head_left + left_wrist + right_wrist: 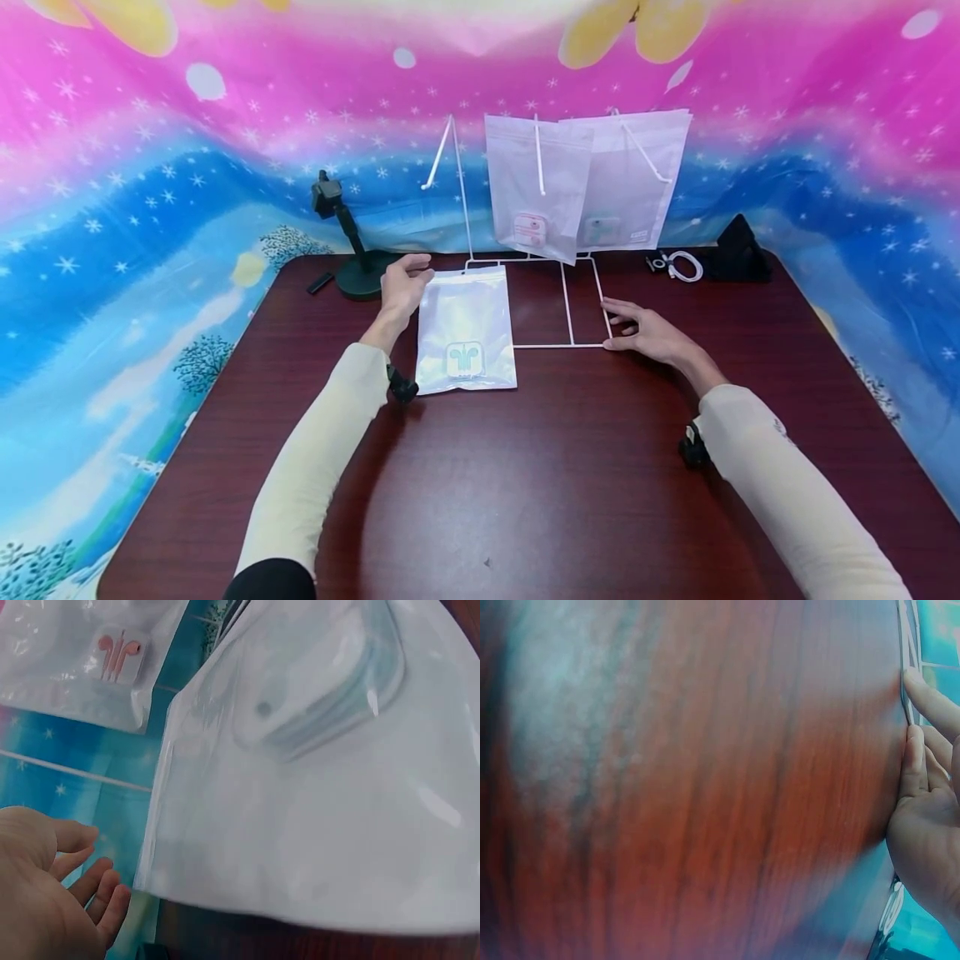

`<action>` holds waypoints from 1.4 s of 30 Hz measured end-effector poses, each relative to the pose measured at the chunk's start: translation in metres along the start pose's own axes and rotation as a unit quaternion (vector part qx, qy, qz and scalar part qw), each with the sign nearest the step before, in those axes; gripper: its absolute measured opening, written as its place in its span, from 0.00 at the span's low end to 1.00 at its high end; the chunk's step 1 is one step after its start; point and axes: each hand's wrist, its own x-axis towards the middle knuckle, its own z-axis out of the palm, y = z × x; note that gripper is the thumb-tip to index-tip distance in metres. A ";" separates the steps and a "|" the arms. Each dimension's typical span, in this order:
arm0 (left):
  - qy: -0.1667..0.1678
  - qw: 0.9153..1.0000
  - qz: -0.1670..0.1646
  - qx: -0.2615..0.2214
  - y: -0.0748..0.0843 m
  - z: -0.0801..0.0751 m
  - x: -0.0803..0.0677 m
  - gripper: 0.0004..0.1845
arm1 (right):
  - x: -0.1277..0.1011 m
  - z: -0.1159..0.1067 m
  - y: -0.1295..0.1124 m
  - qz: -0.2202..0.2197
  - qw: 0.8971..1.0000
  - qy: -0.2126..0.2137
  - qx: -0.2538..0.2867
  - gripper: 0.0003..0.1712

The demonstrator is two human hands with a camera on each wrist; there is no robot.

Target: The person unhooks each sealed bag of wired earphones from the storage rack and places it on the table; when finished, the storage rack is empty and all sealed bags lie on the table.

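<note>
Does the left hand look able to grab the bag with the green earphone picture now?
Probably yes: the left hand is right beside a top corner of the bag, with nothing visible between them.

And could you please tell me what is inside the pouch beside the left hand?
The pouch holds a rounded white case showing a teal earphone shape; whatever lies beneath that shape is covered and cannot be seen.

A staged tabletop around you, with a touch of shop display.
Printed cloth (97,250) with snowflakes and trees encloses your dark wood-grain table (525,475) at the back and both sides, hiding the room beyond; in front of you, whitish pouches (513,179) hang from the prongs of a white wire rack (567,304), like shop goods.
</note>
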 end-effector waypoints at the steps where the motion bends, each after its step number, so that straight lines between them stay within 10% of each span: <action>1: -0.001 1.000 0.003 0.003 0.001 0.003 0.000 0.18 | 0.000 0.000 0.000 0.000 1.000 0.000 0.001 0.48; 20: -0.047 0.999 0.009 -0.008 0.019 0.028 0.002 0.19 | -0.001 -0.002 0.001 -0.004 1.000 0.001 -0.002 0.47; 42: -0.056 0.991 0.096 -0.077 0.117 0.038 0.021 0.22 | 0.002 0.000 0.004 -0.001 1.000 0.008 -0.001 0.46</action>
